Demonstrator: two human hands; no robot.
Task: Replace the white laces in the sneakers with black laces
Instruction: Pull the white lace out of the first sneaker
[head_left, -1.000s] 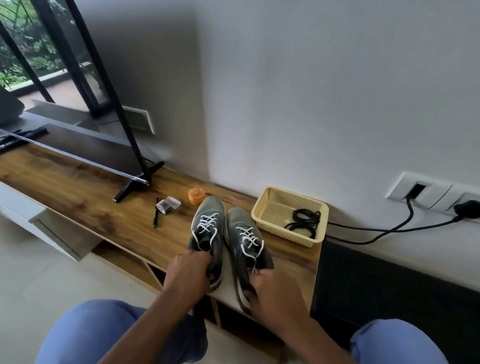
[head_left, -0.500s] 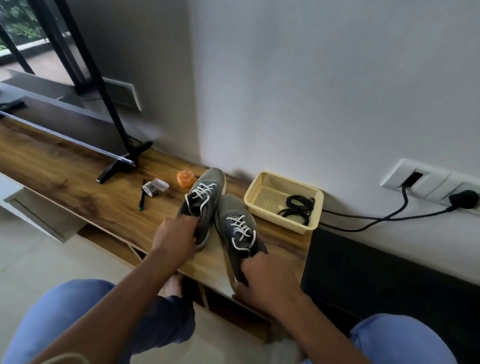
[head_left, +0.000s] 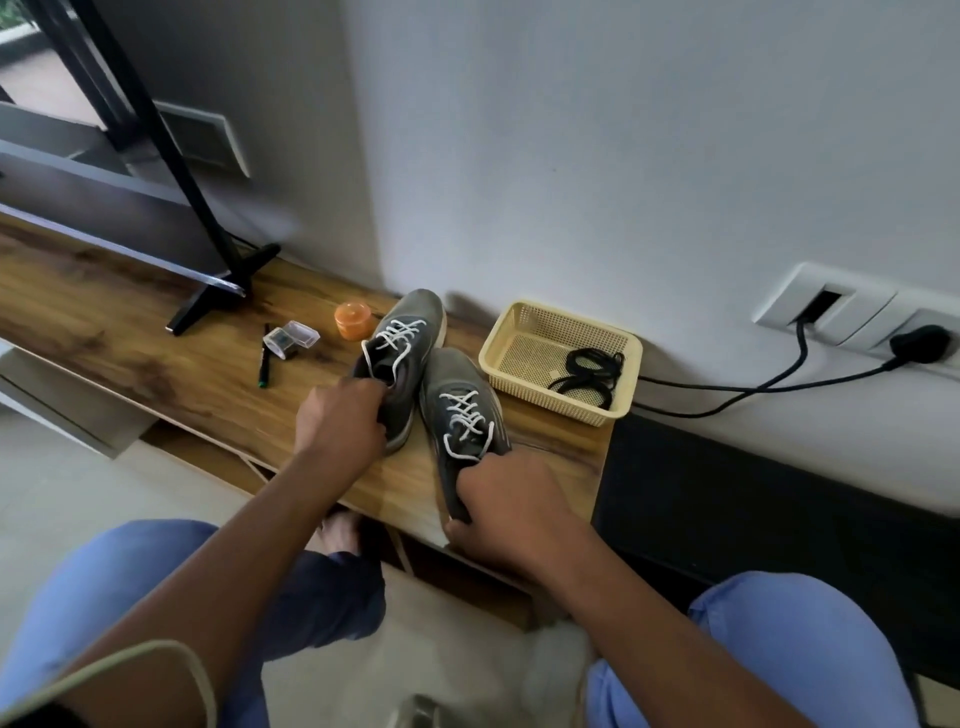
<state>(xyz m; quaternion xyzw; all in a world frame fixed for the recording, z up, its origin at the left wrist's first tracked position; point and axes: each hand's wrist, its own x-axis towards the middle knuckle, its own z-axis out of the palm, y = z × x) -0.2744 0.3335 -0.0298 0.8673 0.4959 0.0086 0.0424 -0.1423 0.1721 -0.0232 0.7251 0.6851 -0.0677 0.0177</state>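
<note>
Sneakers, 2, toes toward the wall, are gripped at the heels by the left hand and right hand, black laces lying beyond the right one.

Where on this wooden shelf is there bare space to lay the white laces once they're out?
Bare wood lies left of the green-tipped black pen, running under the black TV stand foot. Around the grey sneakers, orange jar and cream plastic basket it is crowded.

Heels of both sneakers hidden under the left hand and right hand. Fingertips out of sight inside each grip. Bench cut off at left edge. Contents of small clear box too small to tell.
</note>
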